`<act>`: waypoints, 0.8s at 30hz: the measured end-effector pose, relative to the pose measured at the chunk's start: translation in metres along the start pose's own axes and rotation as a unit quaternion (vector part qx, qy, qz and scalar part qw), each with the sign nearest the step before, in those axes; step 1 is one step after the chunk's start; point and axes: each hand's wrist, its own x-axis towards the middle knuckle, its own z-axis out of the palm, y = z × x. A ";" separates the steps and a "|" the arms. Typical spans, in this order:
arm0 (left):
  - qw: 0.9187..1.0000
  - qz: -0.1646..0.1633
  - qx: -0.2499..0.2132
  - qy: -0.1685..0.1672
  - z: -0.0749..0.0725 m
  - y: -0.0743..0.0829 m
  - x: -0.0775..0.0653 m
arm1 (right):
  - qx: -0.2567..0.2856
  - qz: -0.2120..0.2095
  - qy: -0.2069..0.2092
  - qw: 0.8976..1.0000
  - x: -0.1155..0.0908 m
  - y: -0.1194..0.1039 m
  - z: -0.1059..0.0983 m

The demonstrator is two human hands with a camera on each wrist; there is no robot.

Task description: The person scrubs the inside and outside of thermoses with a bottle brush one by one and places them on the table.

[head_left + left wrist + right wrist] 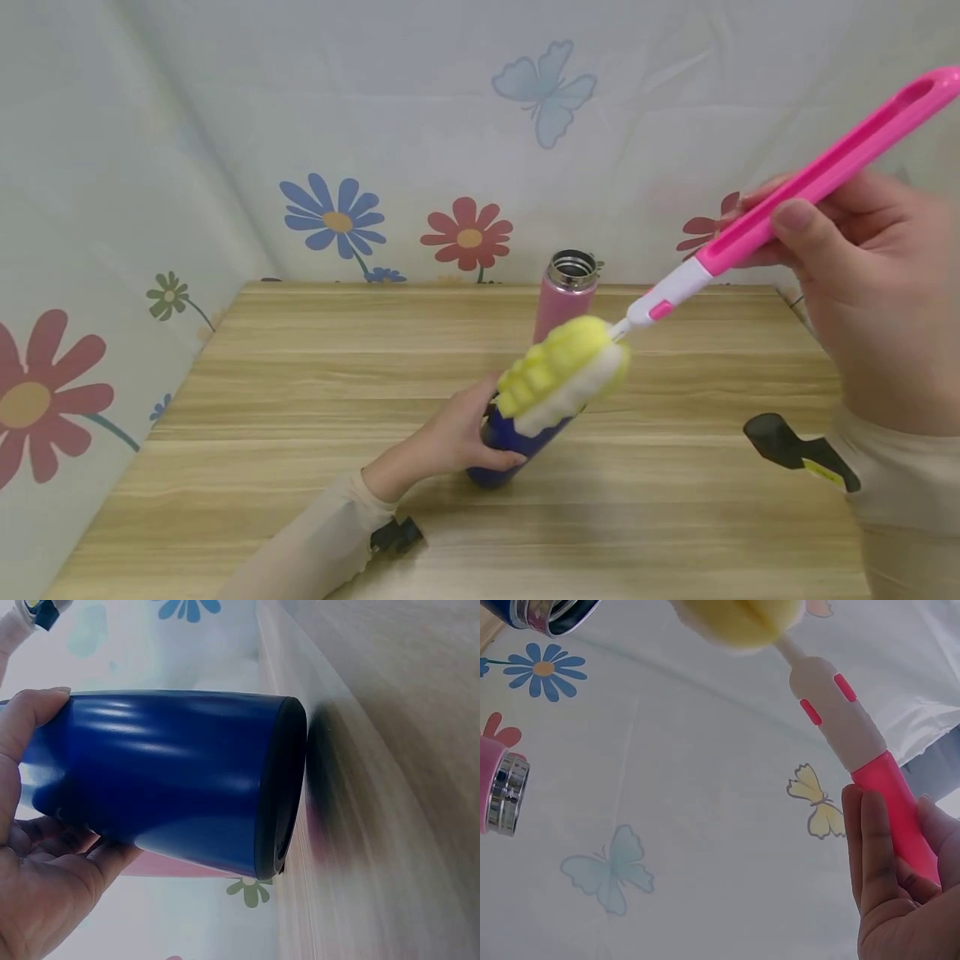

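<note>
My left hand (457,429) grips a dark blue bottle (172,772) round its side, tilted, with its black-rimmed base close to the tabletop. In the right wrist view the blue bottle's open metal mouth (555,616) shows at the top left. My right hand (877,292) pinches the pink handle (832,167) of a bottle brush between thumb and fingers. The brush's yellow and white sponge head (562,371) hangs over the blue bottle in the head view, hiding its mouth. From the right wrist, the sponge appears apart from that mouth.
A pink bottle (566,296) with an open steel neck stands upright behind the blue one. The wooden table (360,350) reaches back to a flower-printed cloth (375,108). A dark camera mount sits on each wrist.
</note>
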 end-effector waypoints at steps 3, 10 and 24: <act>1.000 0.011 -0.010 -0.002 0.000 -0.001 0.000 | 0.001 -0.002 0.005 1.000 0.001 0.003 0.005; 1.000 0.011 -0.007 0.013 0.002 0.000 0.001 | -0.073 0.001 0.039 0.997 0.006 0.011 0.016; 1.000 -0.002 -0.004 0.015 0.001 -0.002 0.000 | -0.071 -0.021 0.032 0.997 0.012 0.024 0.015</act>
